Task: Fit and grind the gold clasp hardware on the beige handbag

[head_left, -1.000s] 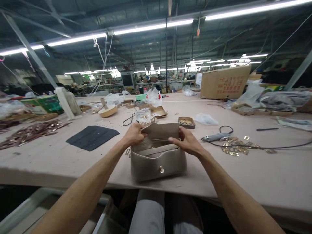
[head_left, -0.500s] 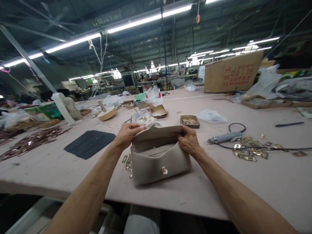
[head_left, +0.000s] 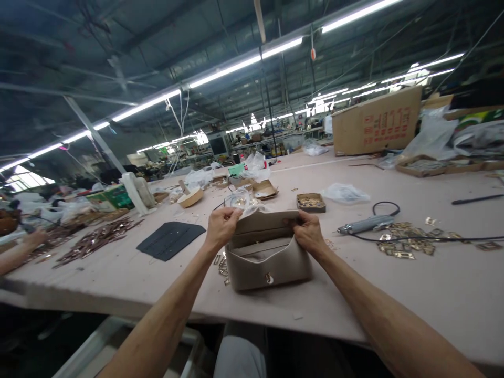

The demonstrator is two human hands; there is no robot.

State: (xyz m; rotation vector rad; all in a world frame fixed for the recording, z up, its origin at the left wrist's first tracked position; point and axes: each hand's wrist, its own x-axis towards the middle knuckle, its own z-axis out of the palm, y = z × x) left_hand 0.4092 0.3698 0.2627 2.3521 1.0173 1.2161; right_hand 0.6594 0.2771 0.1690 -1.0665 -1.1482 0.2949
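Note:
A taupe handbag (head_left: 252, 270) stands upright on the table in front of me, its flap raised and its inside showing. A small gold clasp (head_left: 269, 278) sits on its front panel. My left hand (head_left: 223, 226) pinches the flap's left corner. At the right corner, my right hand (head_left: 309, 229) grips the flap, with some fingers hidden behind or inside it. Gold metal frames (head_left: 222, 270) lie against the bag's left side, partly covered by it.
A grey electric screwdriver (head_left: 366, 224) and a pile of gold hardware (head_left: 413, 241) lie at right. Beyond the bag stands a small parts box (head_left: 311, 202). A black panel (head_left: 171, 240), brown straps (head_left: 98, 239) and a fan (head_left: 137, 193) are at left. Another person's hand (head_left: 35, 239) shows far left.
The view has turned left, so things appear shifted right, and another person's arm has come into view. Both hands still hold the flap, which is raised as before.

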